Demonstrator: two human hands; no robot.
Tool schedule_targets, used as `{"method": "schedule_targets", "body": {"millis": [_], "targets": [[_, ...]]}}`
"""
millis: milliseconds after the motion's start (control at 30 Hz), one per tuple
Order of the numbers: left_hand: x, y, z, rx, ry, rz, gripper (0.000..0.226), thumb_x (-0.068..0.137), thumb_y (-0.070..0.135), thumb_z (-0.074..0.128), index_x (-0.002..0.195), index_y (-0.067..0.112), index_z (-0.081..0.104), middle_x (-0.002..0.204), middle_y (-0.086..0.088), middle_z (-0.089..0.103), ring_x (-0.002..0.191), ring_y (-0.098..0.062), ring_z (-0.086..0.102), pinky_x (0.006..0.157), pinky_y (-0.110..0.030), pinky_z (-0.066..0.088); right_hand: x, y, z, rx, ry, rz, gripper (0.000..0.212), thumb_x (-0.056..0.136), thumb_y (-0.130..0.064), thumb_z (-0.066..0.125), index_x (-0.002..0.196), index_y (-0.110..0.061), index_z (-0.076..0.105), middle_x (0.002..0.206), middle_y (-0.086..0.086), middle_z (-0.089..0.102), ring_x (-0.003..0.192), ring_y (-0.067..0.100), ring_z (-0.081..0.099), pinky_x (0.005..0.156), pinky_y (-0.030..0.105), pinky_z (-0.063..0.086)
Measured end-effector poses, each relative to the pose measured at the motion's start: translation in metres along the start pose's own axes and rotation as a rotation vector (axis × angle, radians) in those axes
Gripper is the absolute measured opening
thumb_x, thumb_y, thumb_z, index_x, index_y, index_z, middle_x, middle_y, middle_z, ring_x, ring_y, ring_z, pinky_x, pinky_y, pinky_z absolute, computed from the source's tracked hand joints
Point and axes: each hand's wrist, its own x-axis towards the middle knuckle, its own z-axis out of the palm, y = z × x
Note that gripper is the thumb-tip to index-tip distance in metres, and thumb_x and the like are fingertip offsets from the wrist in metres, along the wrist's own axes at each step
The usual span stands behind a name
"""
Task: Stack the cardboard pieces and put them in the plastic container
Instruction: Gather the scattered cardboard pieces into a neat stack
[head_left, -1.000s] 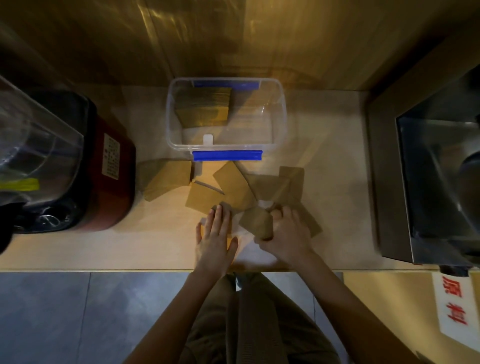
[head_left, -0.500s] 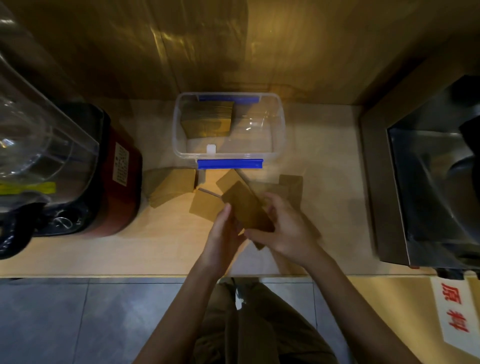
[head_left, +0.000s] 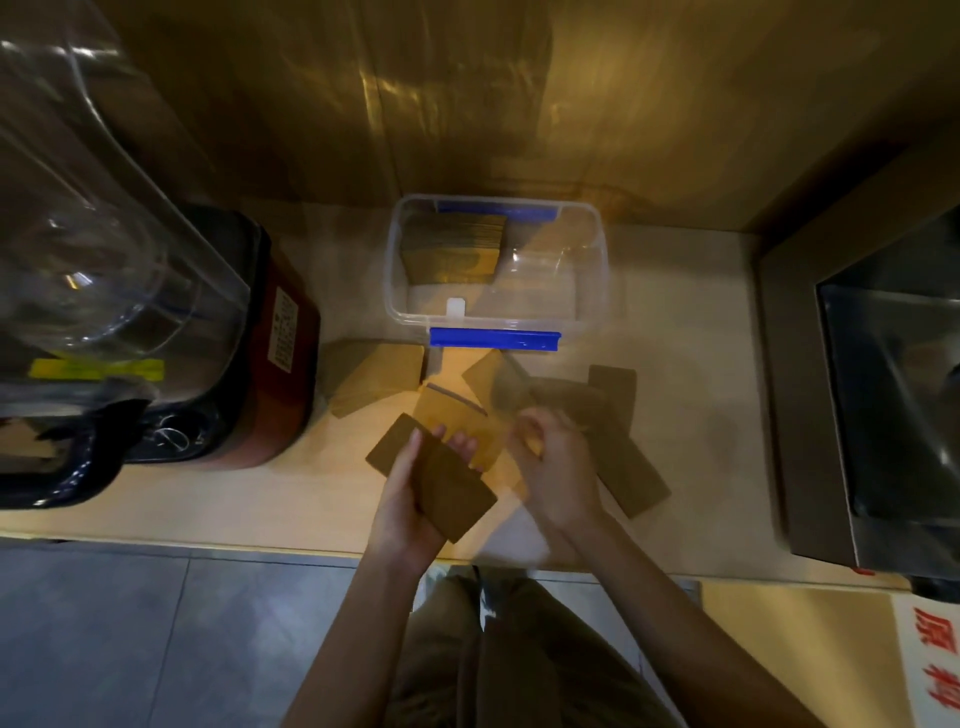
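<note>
Cardboard piece brown, flat, rectangular, gripped in left hand; right hand blurred, grip unclear.

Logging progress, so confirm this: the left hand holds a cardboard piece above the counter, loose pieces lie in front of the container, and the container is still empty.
Not quite. The plastic container is not empty: the head view shows a stack of cardboard already in its far-left corner. The rest stands: the left hand holds a cardboard piece, and loose pieces lie in front of the container.

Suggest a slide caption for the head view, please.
Left hand holds gathered cardboard pieces; right hand reaches for more before the plastic container.
</note>
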Motion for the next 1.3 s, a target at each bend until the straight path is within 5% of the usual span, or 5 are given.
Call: {"method": "schedule_targets", "body": {"millis": [267,600,867,1300], "targets": [[-0.007,0.016,-0.014,-0.122,0.13,-0.003,0.028,0.073,0.041,0.06,0.087,0.017,0.063,0.082,-0.001,0.069,0.078,-0.015,0.067,0.078,-0.032,0.054,0.045,0.012,0.029,-0.479,-0.067,0.054,0.08,0.071,-0.057,0.064,0.129,-0.011,0.034,0.127,0.009,0.043,0.117,0.025,0.041,0.094,0.038,0.041],[-0.008,0.023,-0.018,-0.126,0.146,-0.002,0.029,0.074,0.04,0.058,0.089,0.015,0.064,0.083,-0.004,0.072,0.08,-0.017,0.069,0.083,-0.034,0.052,0.048,0.01,0.029,-0.503,-0.034,0.04,0.065,0.073,-0.042,0.069,0.122,-0.009,0.041,0.124,0.012,0.045,0.116,0.027,0.042,0.093,0.038,0.044],[-0.011,0.023,-0.017,-0.198,0.141,0.003,0.028,0.071,0.036,0.059,0.086,0.013,0.065,0.083,-0.006,0.072,0.079,-0.019,0.069,0.08,-0.034,0.054,0.031,-0.001,0.05,-0.55,-0.163,-0.26,0.059,0.078,-0.039,0.064,0.125,-0.013,0.04,0.124,0.009,0.043,0.112,0.023,0.041,0.092,0.032,0.041],[-0.007,0.021,-0.024,-0.205,0.129,-0.002,0.039,0.067,0.041,0.064,0.095,0.014,0.067,0.089,-0.005,0.072,0.085,-0.018,0.068,0.083,-0.033,0.053,0.032,-0.001,0.06,-0.596,-0.137,-0.217,0.066,0.075,-0.04,0.067,0.126,-0.008,0.039,0.126,0.012,0.044,0.115,0.025,0.04,0.094,0.035,0.038]]}}
